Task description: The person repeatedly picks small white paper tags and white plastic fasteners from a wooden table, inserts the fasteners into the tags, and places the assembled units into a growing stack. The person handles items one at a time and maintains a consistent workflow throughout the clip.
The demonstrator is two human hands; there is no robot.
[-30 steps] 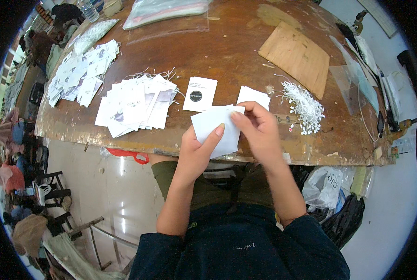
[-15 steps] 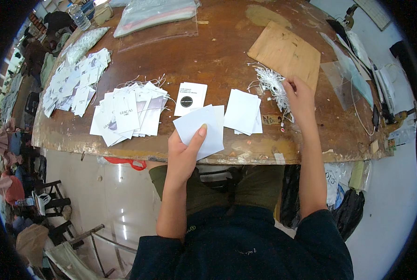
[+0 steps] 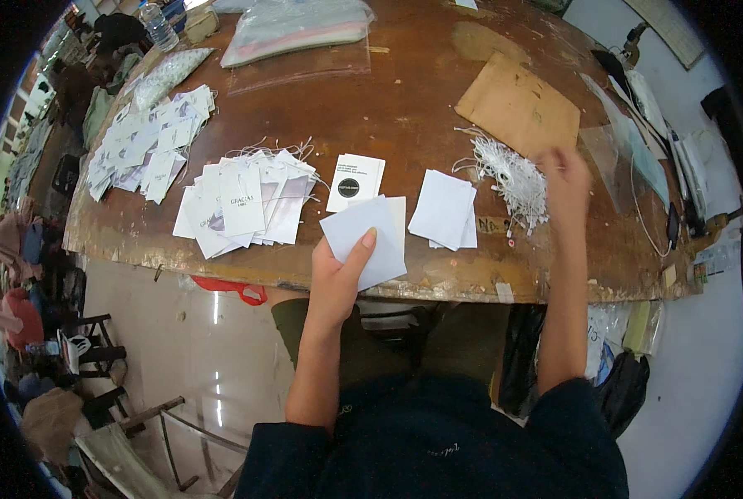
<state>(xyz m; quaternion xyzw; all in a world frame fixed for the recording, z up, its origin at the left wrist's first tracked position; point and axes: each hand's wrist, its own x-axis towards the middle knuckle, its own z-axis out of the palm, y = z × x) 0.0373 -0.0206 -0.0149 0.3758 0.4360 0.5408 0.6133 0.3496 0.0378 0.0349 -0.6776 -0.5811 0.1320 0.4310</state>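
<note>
Left hand (image 3: 336, 270) is pinching white cards (image 3: 381, 237) over the table edge (image 3: 459, 285). Right hand (image 3: 564, 187), blurred, is hovering beside the white string bundle (image 3: 509, 179); cannot tell its grip. Blank card stack (image 3: 442, 208) is lying left of the bundle.

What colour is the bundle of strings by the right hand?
White: the bundle of strings shows in the head view.

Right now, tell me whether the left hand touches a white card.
Touching. The head view shows the left hand gripping a white card, its thumb lying on top.
</note>
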